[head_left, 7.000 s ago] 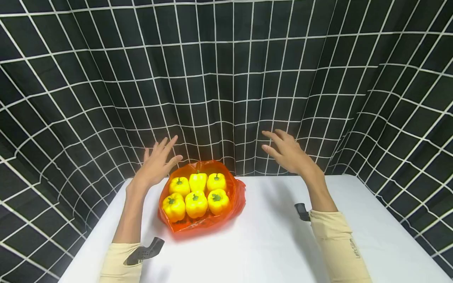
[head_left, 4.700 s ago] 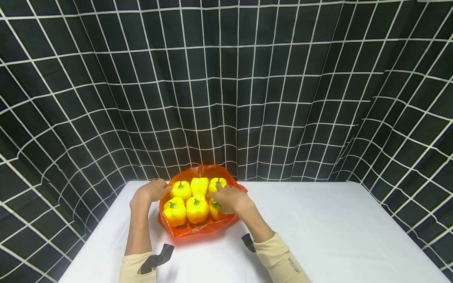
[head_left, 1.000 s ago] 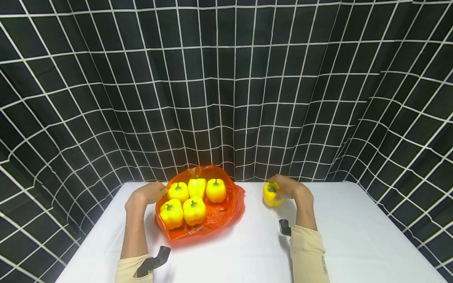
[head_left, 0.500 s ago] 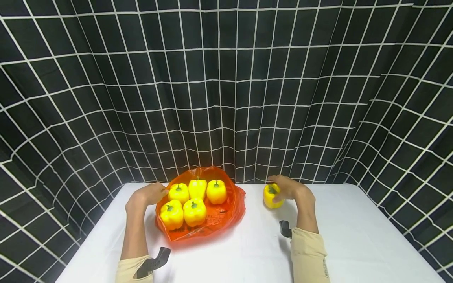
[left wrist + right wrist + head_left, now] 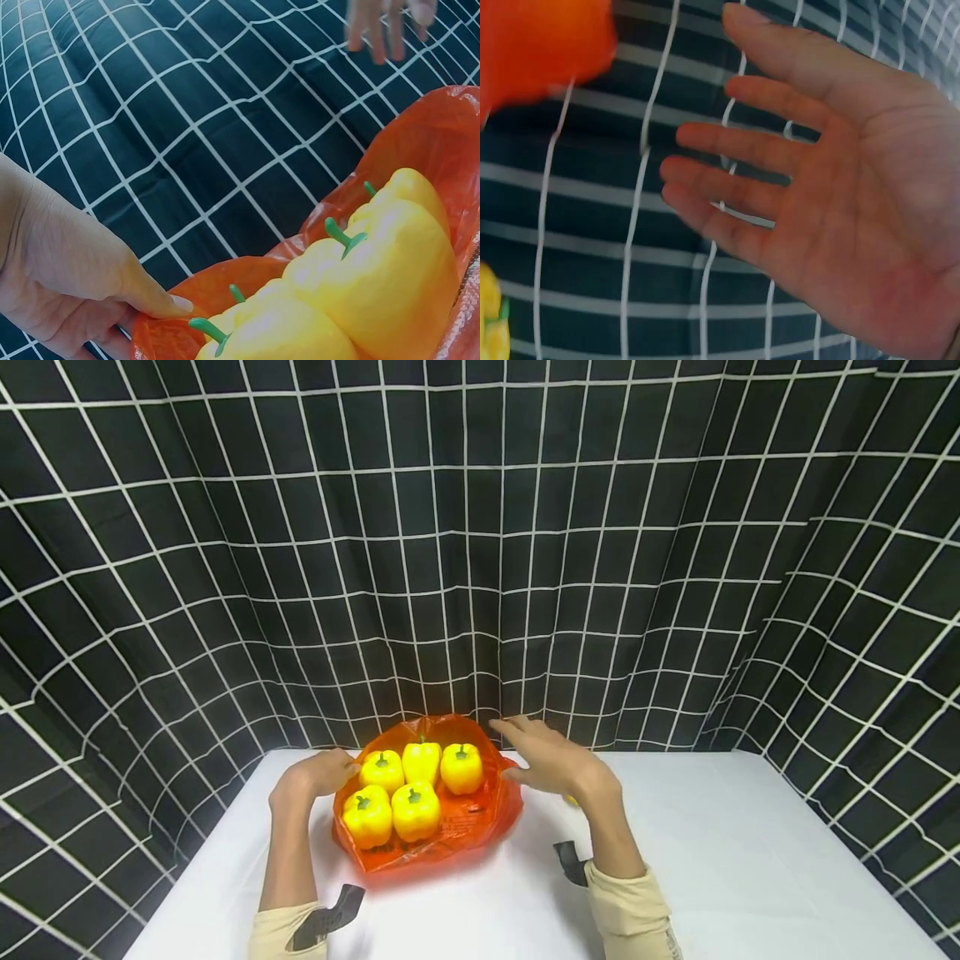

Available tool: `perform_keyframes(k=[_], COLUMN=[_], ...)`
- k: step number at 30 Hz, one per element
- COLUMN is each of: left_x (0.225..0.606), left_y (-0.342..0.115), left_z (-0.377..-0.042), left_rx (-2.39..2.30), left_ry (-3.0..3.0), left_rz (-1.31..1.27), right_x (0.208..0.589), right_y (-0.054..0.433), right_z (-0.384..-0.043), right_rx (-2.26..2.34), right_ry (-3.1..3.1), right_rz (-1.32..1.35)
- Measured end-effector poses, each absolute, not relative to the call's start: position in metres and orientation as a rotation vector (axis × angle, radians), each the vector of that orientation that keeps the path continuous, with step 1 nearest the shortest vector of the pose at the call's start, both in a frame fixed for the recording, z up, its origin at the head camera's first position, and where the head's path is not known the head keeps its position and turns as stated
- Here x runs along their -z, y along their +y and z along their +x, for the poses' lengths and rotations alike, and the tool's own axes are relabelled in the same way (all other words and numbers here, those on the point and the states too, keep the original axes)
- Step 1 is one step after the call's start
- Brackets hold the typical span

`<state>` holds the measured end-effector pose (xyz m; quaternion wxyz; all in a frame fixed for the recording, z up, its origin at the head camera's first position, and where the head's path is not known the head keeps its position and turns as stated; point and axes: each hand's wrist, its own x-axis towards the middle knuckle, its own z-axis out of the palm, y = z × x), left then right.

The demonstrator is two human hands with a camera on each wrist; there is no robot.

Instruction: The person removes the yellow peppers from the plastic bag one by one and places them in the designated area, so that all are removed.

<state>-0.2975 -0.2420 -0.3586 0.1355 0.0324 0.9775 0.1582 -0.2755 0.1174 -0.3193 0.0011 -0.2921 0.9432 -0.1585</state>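
Observation:
Several yellow bell peppers (image 5: 417, 811) with green stems stand inside an open red plastic bag (image 5: 480, 827) on the white table. At the bag's left edge my left hand (image 5: 315, 774) pinches the rim; in the left wrist view its thumb (image 5: 154, 296) presses the red film. My right hand (image 5: 555, 760) hovers by the bag's right side with nothing in it. Its fingers look straight and spread in the right wrist view. Behind that hand, one more yellow bell pepper (image 5: 572, 800) sits on the table, mostly hidden in the head view.
A white cloth covers the table (image 5: 720, 852). Black curtains (image 5: 480, 568) with a white grid hang around its back and sides. A dark wrist mount (image 5: 328, 920) sticks out from the left sleeve, and another mount (image 5: 572, 862) from the right one.
My right hand took one bell pepper from the bag, set it down to the right, let go and moved back left towards the bag. My left hand came down and took hold of the rim.

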Motion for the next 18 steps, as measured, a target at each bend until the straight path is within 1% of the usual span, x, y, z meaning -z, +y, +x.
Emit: perform_keyframes(k=[3, 6, 8, 12, 16, 18], left_x=[0.358, 0.359, 0.359, 0.359, 0.359, 0.358], left_y=[-0.241, -0.242, -0.241, -0.241, -0.241, -0.241], left_z=[-0.298, -0.298, -0.297, -0.297, -0.298, -0.298], left_rx=[-0.464, -0.463, -0.459, -0.437, -0.425, -0.425], left_ry=[2.833, 2.834, 2.838, 2.85, 2.858, 2.861], left_rz=[0.094, 0.1, 0.103, 0.119, 0.146, 0.157], right_x=[0.321, 0.328, 0.337, 0.359, 0.376, 0.38], right_y=[0.094, 0.073, 0.06, 0.041, 0.035, 0.034], right_z=[-0.27, -0.27, -0.273, -0.283, -0.291, -0.295], right_rx=[0.402, 0.296, 0.229, 0.096, 0.002, -0.017], right_ry=[2.962, 2.962, 2.974, 2.989, 2.983, 3.018], right_rz=[-1.093, -1.189, -1.189, -1.101, -1.029, -1.043])
